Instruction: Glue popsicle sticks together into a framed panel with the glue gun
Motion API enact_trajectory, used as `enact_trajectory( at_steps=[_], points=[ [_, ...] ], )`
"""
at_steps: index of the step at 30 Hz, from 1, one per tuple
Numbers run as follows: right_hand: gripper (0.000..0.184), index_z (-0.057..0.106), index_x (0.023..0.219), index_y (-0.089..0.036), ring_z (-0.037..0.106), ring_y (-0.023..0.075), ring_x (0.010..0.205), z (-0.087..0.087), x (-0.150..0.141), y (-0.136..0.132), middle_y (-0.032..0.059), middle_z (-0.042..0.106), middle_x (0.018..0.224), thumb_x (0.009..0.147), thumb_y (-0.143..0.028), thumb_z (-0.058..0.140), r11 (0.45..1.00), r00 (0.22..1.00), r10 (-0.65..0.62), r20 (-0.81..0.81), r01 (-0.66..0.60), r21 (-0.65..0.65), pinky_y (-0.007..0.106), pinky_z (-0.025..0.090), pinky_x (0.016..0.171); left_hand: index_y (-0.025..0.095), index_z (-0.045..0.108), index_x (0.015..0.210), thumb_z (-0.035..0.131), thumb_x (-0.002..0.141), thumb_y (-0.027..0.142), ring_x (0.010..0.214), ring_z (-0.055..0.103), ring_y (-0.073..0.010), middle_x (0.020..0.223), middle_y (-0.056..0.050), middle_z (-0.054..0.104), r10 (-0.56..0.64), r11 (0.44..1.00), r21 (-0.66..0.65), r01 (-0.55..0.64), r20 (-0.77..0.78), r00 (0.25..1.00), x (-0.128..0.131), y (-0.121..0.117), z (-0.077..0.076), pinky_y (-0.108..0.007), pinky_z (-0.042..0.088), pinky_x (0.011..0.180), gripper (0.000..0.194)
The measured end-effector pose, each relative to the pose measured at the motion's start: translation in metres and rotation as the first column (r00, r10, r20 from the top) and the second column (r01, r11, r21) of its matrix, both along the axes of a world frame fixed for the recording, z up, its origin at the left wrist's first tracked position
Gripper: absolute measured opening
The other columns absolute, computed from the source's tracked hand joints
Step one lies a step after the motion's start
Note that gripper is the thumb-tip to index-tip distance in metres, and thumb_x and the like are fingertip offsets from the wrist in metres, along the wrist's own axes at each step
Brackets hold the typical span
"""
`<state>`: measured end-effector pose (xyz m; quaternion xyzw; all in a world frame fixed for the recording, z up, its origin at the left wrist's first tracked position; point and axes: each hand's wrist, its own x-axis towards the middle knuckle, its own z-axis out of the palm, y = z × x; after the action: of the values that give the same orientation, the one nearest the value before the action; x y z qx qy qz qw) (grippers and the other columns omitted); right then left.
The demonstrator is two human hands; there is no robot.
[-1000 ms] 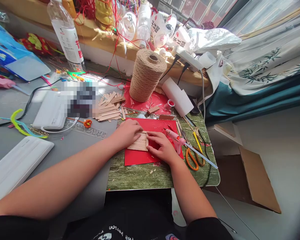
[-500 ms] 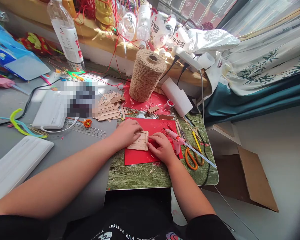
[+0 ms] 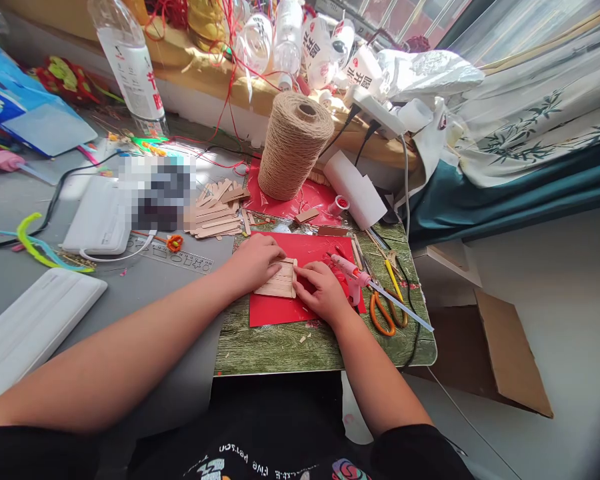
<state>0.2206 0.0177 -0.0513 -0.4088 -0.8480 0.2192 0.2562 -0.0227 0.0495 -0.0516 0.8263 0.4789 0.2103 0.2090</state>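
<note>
A small flat panel of wooden craft sticks (image 3: 279, 285), laid side by side with a cross strip along its right edge, lies on a red sheet (image 3: 273, 315). My left hand (image 3: 255, 263) grips the panel from the left and covers its upper left part. At the right edge, the thumb and fingers of my right hand (image 3: 323, 288) press against the cross strip. Just right of that hand lies a pink glue gun (image 3: 351, 272) with a glue stick poking out of its back. Small wood scraps are scattered near the sheet's lower edge.
Orange-handled scissors (image 3: 381, 316) lie right of the glue gun. Behind the sheet stand a twine spool (image 3: 294, 150) and a heap of craft sticks (image 3: 215, 213). White power banks (image 3: 40, 327) and a clear ruler (image 3: 185, 257) are on the left. An open cardboard box (image 3: 513, 353) sits beyond the table's right edge.
Both hands stay on the stick panel with hardly any movement. The whole view has shifted very slightly.
</note>
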Motion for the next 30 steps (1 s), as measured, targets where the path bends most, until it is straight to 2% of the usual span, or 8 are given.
enact_trajectory(
  at_steps=[15, 20, 25, 30],
  points=[
    [0.032, 0.068, 0.127, -0.024, 0.061, 0.0269, 0.101, 0.006, -0.0009, -0.0002, 0.0091, 0.067, 0.107, 0.095, -0.026, 0.069, 0.998, 1.0, -0.025, -0.008, 0.024, -0.061, 0.047, 0.053, 0.094, 0.023, 0.074, 0.109, 0.063, 0.092, 0.03, 0.111, 0.055, -0.0273, 0.11, -0.008, 0.068, -0.007, 1.0, -0.01, 0.007, 0.022, 1.0, 0.0, 0.0012, -0.001, -0.044, 0.044, 0.101, 0.021],
    [0.039, 0.062, 0.137, -0.025, 0.062, 0.0264, 0.104, 0.0028, 0.0006, -0.001, 0.0094, 0.067, 0.111, 0.098, -0.026, 0.063, 0.995, 0.996, -0.061, -0.067, 0.055, -0.085, 0.047, 0.053, 0.096, 0.023, 0.074, 0.11, 0.061, 0.094, 0.03, 0.111, 0.055, -0.027, 0.11, -0.008, 0.068, -0.009, 1.0, -0.015, 0.009, 0.013, 1.0, -0.0002, 0.0011, 0.0008, -0.043, 0.044, 0.1, 0.022],
    [0.03, 0.067, 0.128, -0.023, 0.061, 0.0268, 0.101, 0.0004, -0.0034, -0.0006, 0.01, 0.066, 0.107, 0.099, -0.027, 0.063, 0.997, 0.997, -0.068, -0.032, 0.066, -0.042, 0.047, 0.053, 0.094, 0.022, 0.074, 0.11, 0.061, 0.094, 0.03, 0.11, 0.055, -0.0269, 0.11, -0.008, 0.068, -0.011, 1.0, -0.011, 0.011, 0.011, 1.0, -0.0006, 0.0008, 0.0005, -0.043, 0.044, 0.101, 0.022],
    [0.029, 0.067, 0.127, -0.023, 0.061, 0.0276, 0.1, 0.0023, -0.0063, -0.0001, 0.0106, 0.066, 0.107, 0.098, -0.027, 0.063, 0.998, 0.998, -0.058, 0.002, 0.058, -0.023, 0.047, 0.053, 0.093, 0.023, 0.074, 0.11, 0.062, 0.093, 0.029, 0.111, 0.056, -0.0273, 0.11, -0.008, 0.069, -0.011, 1.0, -0.018, 0.011, 0.013, 1.0, -0.0006, 0.0007, 0.0021, -0.044, 0.045, 0.101, 0.021]
  ],
)
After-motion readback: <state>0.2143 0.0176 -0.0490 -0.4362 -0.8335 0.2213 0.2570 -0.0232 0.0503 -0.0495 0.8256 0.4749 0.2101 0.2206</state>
